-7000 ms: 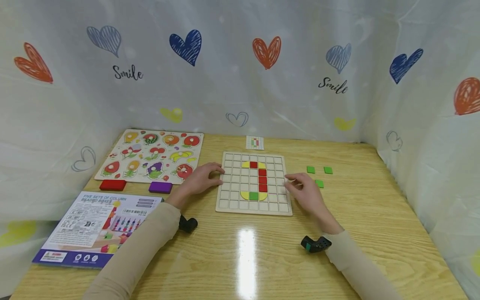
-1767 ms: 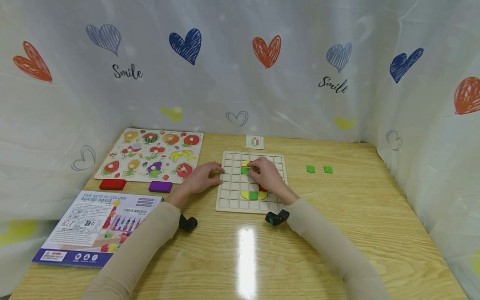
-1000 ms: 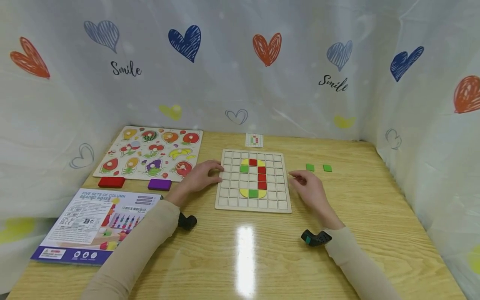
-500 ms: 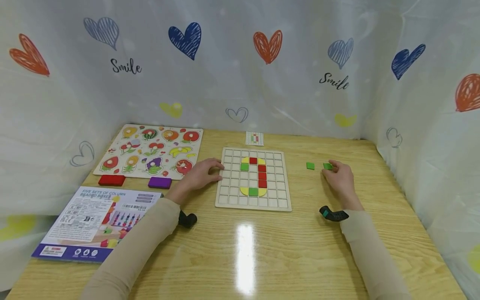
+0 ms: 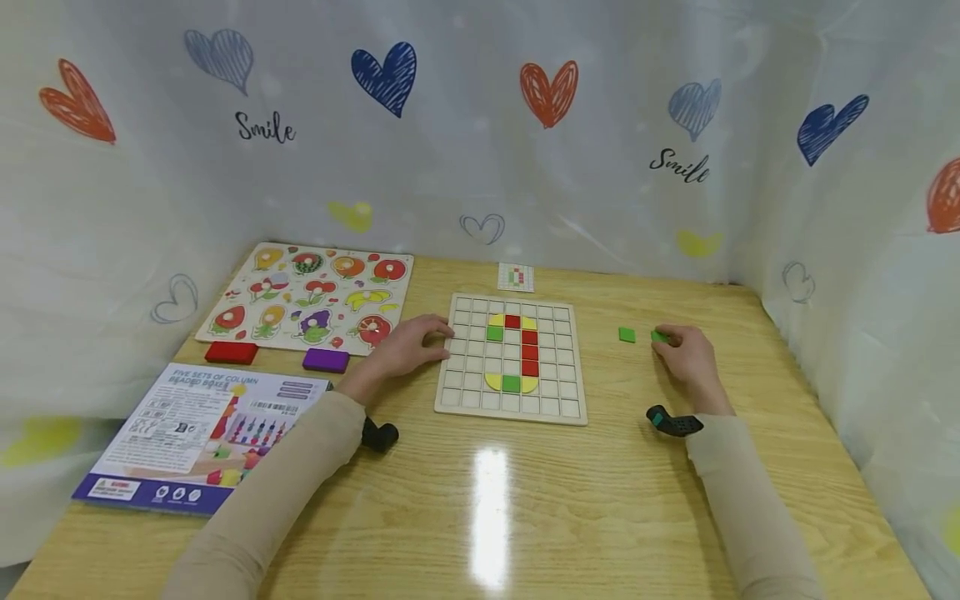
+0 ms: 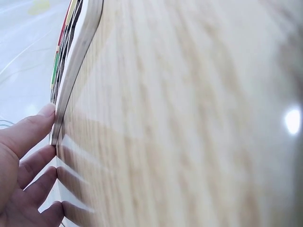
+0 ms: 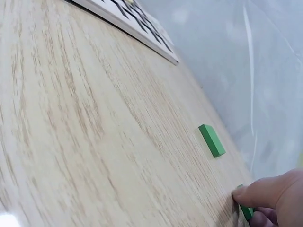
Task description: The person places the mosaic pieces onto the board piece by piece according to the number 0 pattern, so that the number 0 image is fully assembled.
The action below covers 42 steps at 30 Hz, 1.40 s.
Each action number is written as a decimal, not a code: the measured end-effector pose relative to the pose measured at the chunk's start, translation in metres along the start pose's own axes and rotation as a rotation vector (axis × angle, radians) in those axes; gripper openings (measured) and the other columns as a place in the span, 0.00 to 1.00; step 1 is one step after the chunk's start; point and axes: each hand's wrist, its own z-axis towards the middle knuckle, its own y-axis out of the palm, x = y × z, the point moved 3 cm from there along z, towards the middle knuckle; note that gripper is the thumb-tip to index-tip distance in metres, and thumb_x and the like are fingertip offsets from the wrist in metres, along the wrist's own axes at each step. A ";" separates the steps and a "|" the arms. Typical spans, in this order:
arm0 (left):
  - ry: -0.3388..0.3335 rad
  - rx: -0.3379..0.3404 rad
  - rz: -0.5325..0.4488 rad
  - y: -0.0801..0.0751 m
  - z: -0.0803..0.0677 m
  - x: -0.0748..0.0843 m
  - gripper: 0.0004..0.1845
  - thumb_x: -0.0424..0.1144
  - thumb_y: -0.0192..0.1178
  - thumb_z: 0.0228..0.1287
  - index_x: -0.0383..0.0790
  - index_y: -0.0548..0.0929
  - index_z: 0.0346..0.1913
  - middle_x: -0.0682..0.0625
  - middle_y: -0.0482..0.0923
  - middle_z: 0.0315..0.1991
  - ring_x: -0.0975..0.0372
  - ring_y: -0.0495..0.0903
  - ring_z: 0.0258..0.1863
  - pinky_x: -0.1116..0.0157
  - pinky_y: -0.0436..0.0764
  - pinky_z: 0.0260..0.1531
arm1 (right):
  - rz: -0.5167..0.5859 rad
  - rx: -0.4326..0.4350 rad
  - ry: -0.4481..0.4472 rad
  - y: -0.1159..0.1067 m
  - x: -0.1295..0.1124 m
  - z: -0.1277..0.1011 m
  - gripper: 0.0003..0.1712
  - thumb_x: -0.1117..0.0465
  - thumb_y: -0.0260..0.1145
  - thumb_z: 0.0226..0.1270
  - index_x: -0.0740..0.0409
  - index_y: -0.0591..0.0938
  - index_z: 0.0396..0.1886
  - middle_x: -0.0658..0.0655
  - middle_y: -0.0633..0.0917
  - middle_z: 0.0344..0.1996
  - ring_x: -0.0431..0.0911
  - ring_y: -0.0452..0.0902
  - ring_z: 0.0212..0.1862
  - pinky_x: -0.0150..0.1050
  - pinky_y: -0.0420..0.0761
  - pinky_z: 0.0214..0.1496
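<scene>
A wooden grid board lies mid-table, carrying a figure of red, yellow and green tiles. My left hand rests at the board's left edge; in the left wrist view the thumb touches the board's edge and the other fingers lie relaxed on the table. My right hand is out to the right of the board, and its fingertips pinch a small green tile lying on the table. A second green tile lies loose just left of it.
A fruit peg puzzle sits at the back left, with a red block and a purple block in front of it. A printed box lid lies near left. A small pattern card is behind the board. Curtains enclose the table.
My right hand left a green tile on the board, then swung right to the loose green tiles and closed its fingertips on the right one. The left hand stayed put.
</scene>
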 end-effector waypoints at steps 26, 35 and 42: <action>0.007 -0.004 0.011 0.000 -0.001 0.002 0.18 0.39 0.64 0.67 0.39 0.80 0.57 0.40 0.66 0.69 0.47 0.58 0.72 0.50 0.55 0.72 | -0.019 0.029 -0.032 0.002 -0.004 -0.014 0.25 0.56 0.59 0.74 0.69 0.76 0.62 0.73 0.78 0.55 0.66 0.74 0.56 0.61 0.73 0.58; 0.019 -0.003 0.022 0.001 0.000 0.000 0.18 0.40 0.64 0.66 0.39 0.80 0.57 0.41 0.67 0.69 0.47 0.59 0.72 0.51 0.56 0.72 | 0.071 0.070 -0.087 0.012 -0.031 -0.027 0.23 0.58 0.63 0.72 0.64 0.78 0.62 0.71 0.75 0.58 0.63 0.77 0.54 0.57 0.75 0.57; 0.025 -0.001 0.018 0.001 0.000 0.000 0.18 0.40 0.64 0.67 0.38 0.80 0.57 0.40 0.67 0.69 0.47 0.59 0.72 0.51 0.56 0.72 | 0.106 0.047 -0.179 0.025 -0.064 -0.033 0.22 0.61 0.63 0.71 0.63 0.78 0.62 0.68 0.74 0.55 0.60 0.79 0.53 0.53 0.80 0.54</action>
